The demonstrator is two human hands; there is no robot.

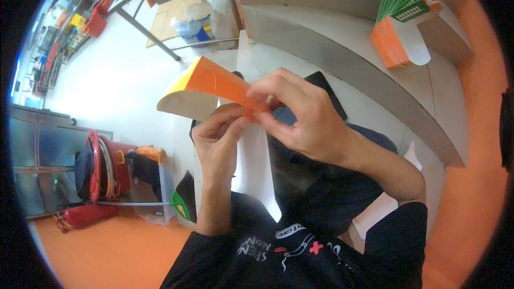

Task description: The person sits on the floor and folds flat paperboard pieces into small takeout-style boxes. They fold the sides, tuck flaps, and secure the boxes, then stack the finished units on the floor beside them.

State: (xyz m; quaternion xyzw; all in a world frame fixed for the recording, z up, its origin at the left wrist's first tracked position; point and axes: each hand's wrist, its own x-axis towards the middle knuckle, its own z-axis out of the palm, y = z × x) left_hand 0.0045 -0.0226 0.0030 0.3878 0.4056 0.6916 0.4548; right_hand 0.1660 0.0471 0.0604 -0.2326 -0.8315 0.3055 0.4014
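Above my lap, both hands hold an orange and yellow paperboard carton (pixel 211 79), bent over with a rounded pale end at its left. My left hand (pixel 214 139) pinches the carton's lower edge, thumb on the near side. From the right, my right hand (pixel 305 115) grips the orange part with thumb and fingers, close beside the left fingertips. A white paperboard panel (pixel 254 160) hangs below the hands toward my shirt; where it joins the carton is hidden by my fingers.
Stacked orange and green folded cartons (pixel 399 40) lie at the upper right. A dark flat object (pixel 326 93) is behind my right hand. At left are a red bucket (pixel 115 163), a fire extinguisher (pixel 88 215) and a green-edged broom (pixel 183 203). A metal-legged table (pixel 155 37) stands ahead.
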